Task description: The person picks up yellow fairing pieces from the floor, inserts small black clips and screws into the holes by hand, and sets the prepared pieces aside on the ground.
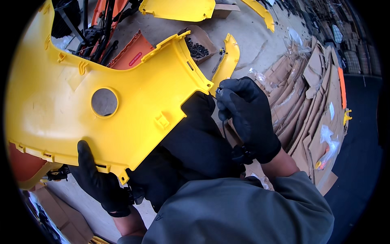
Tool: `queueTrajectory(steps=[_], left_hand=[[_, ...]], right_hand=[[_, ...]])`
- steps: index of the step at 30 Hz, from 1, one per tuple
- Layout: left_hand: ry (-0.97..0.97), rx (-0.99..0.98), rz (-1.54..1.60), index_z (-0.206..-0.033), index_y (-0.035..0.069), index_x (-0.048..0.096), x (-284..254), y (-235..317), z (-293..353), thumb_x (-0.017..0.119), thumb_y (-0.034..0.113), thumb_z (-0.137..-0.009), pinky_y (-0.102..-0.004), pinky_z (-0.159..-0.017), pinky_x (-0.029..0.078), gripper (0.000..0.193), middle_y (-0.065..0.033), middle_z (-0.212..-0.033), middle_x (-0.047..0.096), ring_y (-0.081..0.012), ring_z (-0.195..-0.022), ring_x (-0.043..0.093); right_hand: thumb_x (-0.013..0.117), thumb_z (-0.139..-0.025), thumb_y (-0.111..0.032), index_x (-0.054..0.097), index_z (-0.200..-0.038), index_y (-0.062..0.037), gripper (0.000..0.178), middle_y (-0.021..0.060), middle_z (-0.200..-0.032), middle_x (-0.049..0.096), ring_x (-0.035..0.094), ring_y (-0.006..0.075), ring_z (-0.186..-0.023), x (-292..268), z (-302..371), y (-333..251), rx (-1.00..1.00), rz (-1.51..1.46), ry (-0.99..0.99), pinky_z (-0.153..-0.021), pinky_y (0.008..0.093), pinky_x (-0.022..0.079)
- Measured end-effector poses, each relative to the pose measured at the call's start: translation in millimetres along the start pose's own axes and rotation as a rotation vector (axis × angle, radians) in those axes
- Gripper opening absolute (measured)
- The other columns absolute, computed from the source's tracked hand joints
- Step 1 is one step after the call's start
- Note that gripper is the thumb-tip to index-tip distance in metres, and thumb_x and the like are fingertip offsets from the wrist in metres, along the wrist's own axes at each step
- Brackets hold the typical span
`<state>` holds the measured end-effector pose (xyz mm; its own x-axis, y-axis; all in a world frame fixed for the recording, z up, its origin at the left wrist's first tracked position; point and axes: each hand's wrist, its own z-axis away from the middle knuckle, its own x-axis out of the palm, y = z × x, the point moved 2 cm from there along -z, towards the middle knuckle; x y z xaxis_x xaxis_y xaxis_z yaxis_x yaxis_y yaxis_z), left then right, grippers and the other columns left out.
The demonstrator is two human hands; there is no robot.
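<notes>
A large yellow plastic panel (134, 110) with a round hole lies across my lap, tilted. In its black glove, my left hand (95, 175) grips the panel's near edge, thumb on top and fingers hidden beneath. My right hand (243, 110), also gloved in black, is raised just beyond the panel's right corner tab. Its thumb and forefinger pinch a small dark metal-looking clip (219, 90), too small to make out fully. The clip is close to the tab's small hole; whether they touch, I cannot tell.
An open cardboard box (208, 37) of small black parts stands past the panel. Beside it a curved yellow strip (229, 59) lies on the floor. Flattened cardboard (300, 105) is stacked at the right. Orange panels (132, 51) and another yellow panel (178, 9) lie farther off.
</notes>
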<state>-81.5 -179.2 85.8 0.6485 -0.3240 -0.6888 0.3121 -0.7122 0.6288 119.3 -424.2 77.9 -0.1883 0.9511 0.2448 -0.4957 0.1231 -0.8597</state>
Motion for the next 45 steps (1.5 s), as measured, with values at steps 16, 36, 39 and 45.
queueTrajectory(steps=[16,36,39,45], left_hand=[[-0.002,0.011,-0.122,-0.127,0.001,0.055,-5,11,2,0.053,0.005,-0.094,-0.0337,-0.096,0.046,0.033,-0.0153,-0.124,0.053,-0.0246,-0.115,0.054],[-0.019,-0.073,0.017,-0.13,0.001,0.052,2,11,4,0.06,0.011,-0.09,-0.0351,-0.097,0.045,0.041,-0.0148,-0.125,0.05,-0.0251,-0.115,0.053],[-0.025,-0.054,-0.038,-0.13,0.001,0.052,2,11,4,0.064,0.013,-0.088,-0.0356,-0.098,0.045,0.045,-0.0155,-0.126,0.05,-0.0255,-0.116,0.053],[-0.016,-0.08,-0.03,-0.13,0.001,0.051,2,10,6,0.066,0.015,-0.086,-0.0359,-0.098,0.045,0.049,-0.0152,-0.126,0.05,-0.0254,-0.117,0.053]], right_hand=[[0.056,-0.088,0.001,0.057,-0.099,0.0019,0.011,0.0082,-0.077,0.061,0.058,0.0122,-0.061,9,0,0,-0.097,0.063,-0.037,-0.058,0.0247,0.05],[0.052,-0.089,0.003,0.058,-0.108,0.0073,0.02,0.0101,-0.086,0.062,0.059,0.0112,-0.072,3,11,-6,-0.14,0.214,-0.037,-0.067,0.0246,0.052],[0.051,-0.09,0.003,0.058,-0.108,0.0076,0.02,0.011,-0.088,0.063,0.06,0.0112,-0.073,1,10,-6,-0.154,0.242,-0.067,-0.068,0.025,0.052],[0.051,-0.089,0.004,0.058,-0.108,0.0076,0.02,0.0107,-0.086,0.062,0.06,0.0114,-0.073,1,11,-7,-0.163,0.265,-0.067,-0.067,0.0248,0.052]])
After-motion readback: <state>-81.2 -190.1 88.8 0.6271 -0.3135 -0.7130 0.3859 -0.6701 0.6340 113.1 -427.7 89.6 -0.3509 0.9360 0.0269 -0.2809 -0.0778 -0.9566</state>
